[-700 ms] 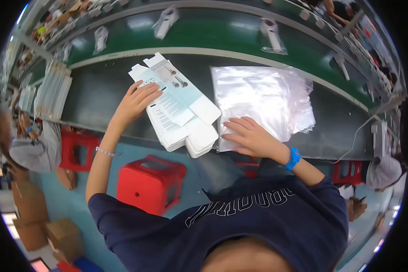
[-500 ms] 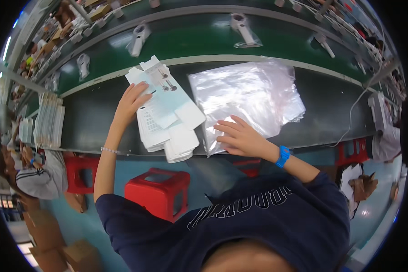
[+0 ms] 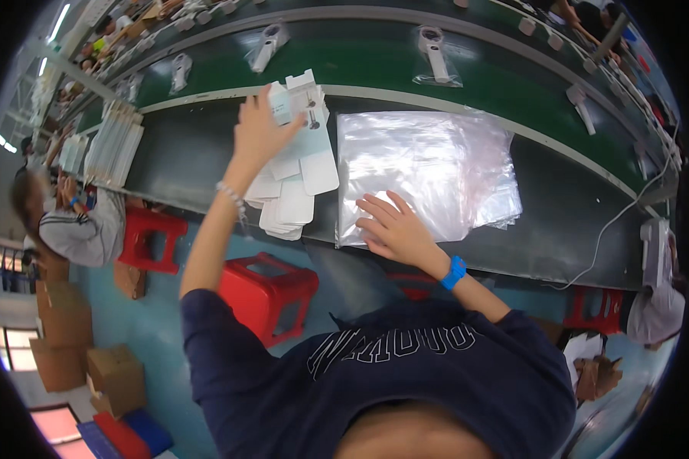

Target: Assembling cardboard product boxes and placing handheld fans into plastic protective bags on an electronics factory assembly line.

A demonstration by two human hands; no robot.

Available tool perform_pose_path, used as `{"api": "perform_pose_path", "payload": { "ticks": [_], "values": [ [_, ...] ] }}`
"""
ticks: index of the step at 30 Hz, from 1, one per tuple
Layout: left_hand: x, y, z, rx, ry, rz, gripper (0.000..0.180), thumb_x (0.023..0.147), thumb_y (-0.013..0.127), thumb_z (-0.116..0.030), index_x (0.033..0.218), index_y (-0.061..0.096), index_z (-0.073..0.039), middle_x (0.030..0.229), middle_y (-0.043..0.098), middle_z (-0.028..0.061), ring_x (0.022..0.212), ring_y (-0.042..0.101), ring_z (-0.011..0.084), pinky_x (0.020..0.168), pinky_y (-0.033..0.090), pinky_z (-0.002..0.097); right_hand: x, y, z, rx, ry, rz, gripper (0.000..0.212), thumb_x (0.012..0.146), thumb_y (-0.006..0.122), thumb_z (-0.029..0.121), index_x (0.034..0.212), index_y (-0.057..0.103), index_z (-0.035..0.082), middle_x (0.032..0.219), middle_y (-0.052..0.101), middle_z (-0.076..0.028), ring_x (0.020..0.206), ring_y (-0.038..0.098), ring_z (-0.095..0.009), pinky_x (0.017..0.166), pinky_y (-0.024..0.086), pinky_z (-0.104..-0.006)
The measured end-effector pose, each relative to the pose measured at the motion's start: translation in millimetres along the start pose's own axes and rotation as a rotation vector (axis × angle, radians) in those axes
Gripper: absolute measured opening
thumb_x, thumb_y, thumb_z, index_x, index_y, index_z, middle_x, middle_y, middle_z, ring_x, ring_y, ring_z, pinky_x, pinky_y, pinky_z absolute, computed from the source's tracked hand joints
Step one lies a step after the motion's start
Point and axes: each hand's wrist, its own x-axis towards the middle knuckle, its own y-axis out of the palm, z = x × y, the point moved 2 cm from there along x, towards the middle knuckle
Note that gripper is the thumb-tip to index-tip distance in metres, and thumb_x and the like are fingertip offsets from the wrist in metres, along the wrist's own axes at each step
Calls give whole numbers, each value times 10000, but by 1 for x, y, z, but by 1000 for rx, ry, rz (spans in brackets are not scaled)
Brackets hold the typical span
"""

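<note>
My left hand (image 3: 262, 131) is over the far left part of a pile of flat, unfolded cartons (image 3: 319, 172), fingers spread and thumb apart. The cartons are white and pale green with small printed pictures, loosely fanned out; the hand hides part of them. I cannot tell whether the fingertips press on the top carton. To their right lies a stack of clear, shiny plastic bags (image 3: 406, 149). On its near left part rests my right hand (image 3: 396, 232), palm down, fingers stretched out and holding nothing.
Beyond the dark work table (image 3: 184, 168) runs a green conveyor belt (image 3: 344, 65) with bagged white handheld devices (image 3: 435, 61). More flat cartons (image 3: 115, 145) stand at the left, near a seated co-worker (image 3: 84, 233). A white cable (image 3: 593, 226) hangs at the right. Red stools (image 3: 264, 294) stand below.
My left hand has lifted and moved toward the far edge of the cartons, fingers spreading wider. My right hand stays on the plastic bags. The whole view has shifted a little.
</note>
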Motion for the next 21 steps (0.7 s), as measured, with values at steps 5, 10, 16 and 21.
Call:
{"api": "perform_pose_path", "payload": {
  "ticks": [5, 10, 16, 21],
  "values": [
    [19, 43, -31, 239, -469, 264, 1293, 522, 735, -711, 1510, 99, -171, 1387, 268, 418, 1220, 385, 565, 892, 389, 587, -2, 3, 0, 58, -69, -40, 327, 803, 649, 207, 1104, 560, 115, 1343, 482, -127, 1284, 431, -290, 1074, 306, -497],
    [35, 44, 9, 167, -446, 268, 1413, 420, 775, -707, 1496, 122, -64, 1284, 480, 342, 1176, 526, 427, 968, 433, 401, -4, 8, -4, 80, -84, -97, 353, 801, 647, 204, 1126, 552, 105, 1347, 477, -133, 1296, 416, -287, 1079, 303, -499],
    [-5, -11, -22, 190, -330, 18, 1280, 470, 827, -583, 1496, 190, -161, 1364, 396, 280, 1221, 464, 389, 982, 403, 458, -11, 7, -6, 87, -99, -135, 332, 813, 634, 180, 1129, 561, 110, 1330, 489, -118, 1283, 421, -287, 1081, 298, -478],
    [-72, -50, -98, -65, 158, -304, 1146, 500, 831, -387, 1471, 259, -181, 1387, 371, 208, 1237, 415, 382, 1005, 333, 502, -15, -68, -9, 555, 188, -590, 357, 786, 637, 108, 1133, 573, 54, 1284, 503, -167, 1202, 473, -328, 1019, 352, -431]
  ]
}}
